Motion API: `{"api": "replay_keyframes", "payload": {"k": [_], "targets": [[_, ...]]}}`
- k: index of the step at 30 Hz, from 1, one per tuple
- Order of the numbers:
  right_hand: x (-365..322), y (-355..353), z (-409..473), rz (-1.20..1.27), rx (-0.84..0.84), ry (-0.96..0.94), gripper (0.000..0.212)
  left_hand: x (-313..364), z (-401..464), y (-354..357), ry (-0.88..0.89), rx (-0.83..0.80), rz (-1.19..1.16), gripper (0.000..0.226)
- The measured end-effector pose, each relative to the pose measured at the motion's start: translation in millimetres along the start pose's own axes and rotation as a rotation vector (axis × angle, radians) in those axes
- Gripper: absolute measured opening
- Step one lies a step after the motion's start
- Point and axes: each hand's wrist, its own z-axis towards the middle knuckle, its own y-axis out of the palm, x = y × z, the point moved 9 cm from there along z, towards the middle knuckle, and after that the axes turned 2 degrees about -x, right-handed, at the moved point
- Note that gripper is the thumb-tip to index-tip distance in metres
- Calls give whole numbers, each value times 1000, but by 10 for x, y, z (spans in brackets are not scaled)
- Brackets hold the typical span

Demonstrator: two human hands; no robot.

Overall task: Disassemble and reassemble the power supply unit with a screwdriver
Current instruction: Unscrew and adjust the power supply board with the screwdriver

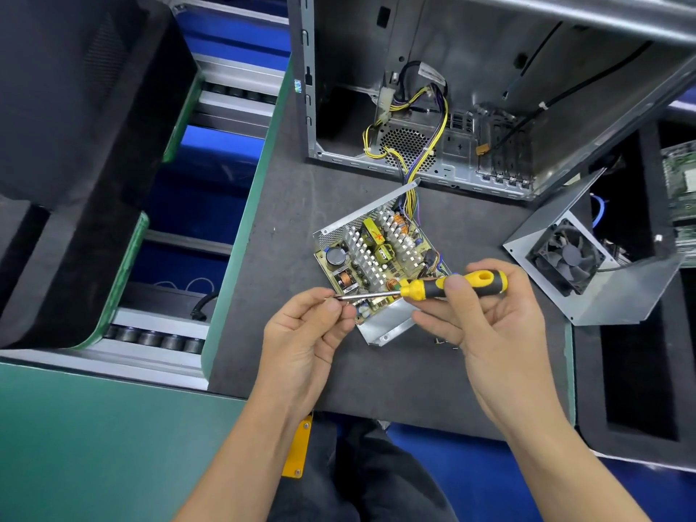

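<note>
Bare forearms reach up from the bottom edge over a dark lap; the left hand (307, 329) has its fingers curled, thumb and forefinger pinching the thin steel tip of the screwdriver (425, 289), though whether a screw sits at the tip is too small to tell; the right hand (489, 314) grips the ribbed yellow-and-black handle, thumb pressed on top, so the tool lies level between both hands, just above the near edge of the PSU (376, 265); that unit rests open on a grey foam mat (286, 205), its folded sheet-metal base holding a yellowish board crowded with finned aluminium heatsinks, copper coils and a round black capacitor; yellow and purple wires (410, 194) run from its far corner into the bare metal case (470, 88) standing behind it; right of the unit lies the cover (602, 280), a bent metal shell with a black round-bladed fan; left of the mat runs a green-edged roller conveyor (158, 339).
</note>
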Motion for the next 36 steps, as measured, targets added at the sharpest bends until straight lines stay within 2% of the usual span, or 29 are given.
{"api": "replay_keyframes", "payload": {"k": [10,18,21,25,27,30,36], "targets": [[89,-52,-8,7,10,31,30,1,-41,-39,25,4,109,15],[115,-115,31,29,36,48,35,-22,-36,-18,24,-72,157,27],[82,-217,55,36,79,33,26,113,-33,-96,150,-62,425,46],[17,-372,136,63,128,8,10,490,51,31,633,-77,1163,54],[-2,-416,167,81,137,5,9,433,212,71,641,-130,1383,66],[-12,-462,208,91,153,1,9,310,355,20,583,-171,1410,73],[23,-488,257,73,155,-20,14,292,375,-33,670,-127,1422,70]]}}
